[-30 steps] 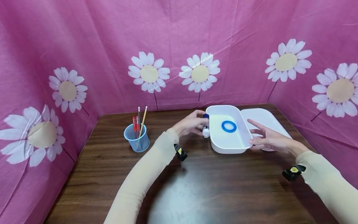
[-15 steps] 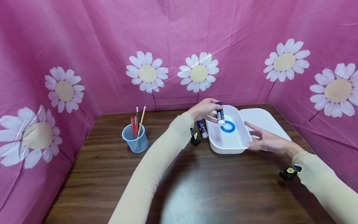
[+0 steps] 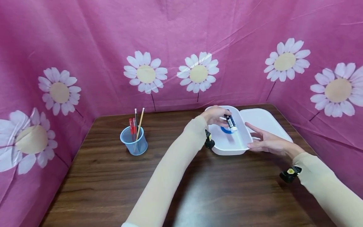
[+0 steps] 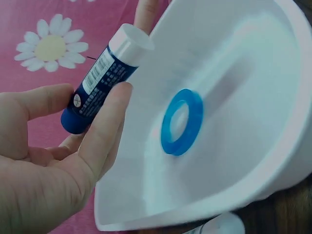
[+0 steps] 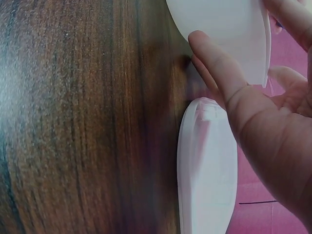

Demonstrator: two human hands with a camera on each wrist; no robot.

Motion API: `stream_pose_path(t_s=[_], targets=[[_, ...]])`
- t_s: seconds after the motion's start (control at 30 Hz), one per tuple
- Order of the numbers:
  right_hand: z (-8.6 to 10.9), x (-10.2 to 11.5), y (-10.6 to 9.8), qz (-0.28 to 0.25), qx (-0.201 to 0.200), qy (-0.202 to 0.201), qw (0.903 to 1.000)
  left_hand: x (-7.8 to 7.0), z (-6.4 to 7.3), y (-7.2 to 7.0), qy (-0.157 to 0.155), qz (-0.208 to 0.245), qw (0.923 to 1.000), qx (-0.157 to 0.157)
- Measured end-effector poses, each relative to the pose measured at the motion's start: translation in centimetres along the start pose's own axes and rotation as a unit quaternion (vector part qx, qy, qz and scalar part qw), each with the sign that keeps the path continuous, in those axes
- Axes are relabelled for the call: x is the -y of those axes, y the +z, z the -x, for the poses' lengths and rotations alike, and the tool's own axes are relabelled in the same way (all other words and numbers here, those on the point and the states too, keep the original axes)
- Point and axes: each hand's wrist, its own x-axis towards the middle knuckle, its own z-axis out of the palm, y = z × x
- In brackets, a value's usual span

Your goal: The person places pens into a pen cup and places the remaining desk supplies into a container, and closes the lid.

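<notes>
My left hand (image 3: 216,115) pinches a dark blue glue stick (image 3: 231,122) with a white end and a barcode label, holding it tilted over the white plastic box (image 3: 241,138). Inside that box lies a blue tape roll (image 4: 183,122), partly covered by the glue stick in the head view. My right hand (image 3: 266,143) rests against the box's right side, its fingers fairly straight and touching the outer wall. At the bottom of the left wrist view, the white end of another glue stick (image 4: 224,225) shows beside the box; my left arm hides it in the head view.
A white lid (image 3: 266,121) lies on the wooden table (image 3: 113,186), right of the box. To the left stands a blue mesh pen cup (image 3: 134,143) with red pens and pencils. A pink flowered curtain (image 3: 170,31) surrounds the table's back and sides.
My left hand has lifted one glue stick from beside the box and carried it right, over the inside. The right hand has kept its place at the box's side.
</notes>
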Motion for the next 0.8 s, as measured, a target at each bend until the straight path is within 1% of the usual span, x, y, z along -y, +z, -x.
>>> stream_pose_path(t_s=[0.1,0.2,0.37,0.6,0.7,0.8], targets=[[-0.1,-0.1,0.0,-0.012,0.008,-0.009,0.9999,0.4,-0.9,0.2,-0.02,0.005,0.9997,0.015],[0.0,0.0,-0.1,-0.02,0.011,-0.013,0.9997,0.8,-1.8,0.6,-0.036,0.003,0.9991,0.021],[0.2,0.1,-0.1,-0.017,0.01,-0.016,0.9997,1.7,-2.9,1.2,-0.054,-0.008,0.9983,0.018],[0.0,-0.2,-0.1,-0.019,0.01,-0.011,0.9997,3.0,-3.4,1.8,-0.074,-0.027,0.9968,0.014],[0.1,-0.4,-0.1,-0.021,0.008,-0.01,0.9997,3.3,-3.4,2.0,-0.085,-0.035,0.9956,0.019],[0.1,-0.5,-0.1,-0.019,0.004,-0.009,0.9998,3.5,-3.4,2.1,-0.089,-0.039,0.9948,0.031]])
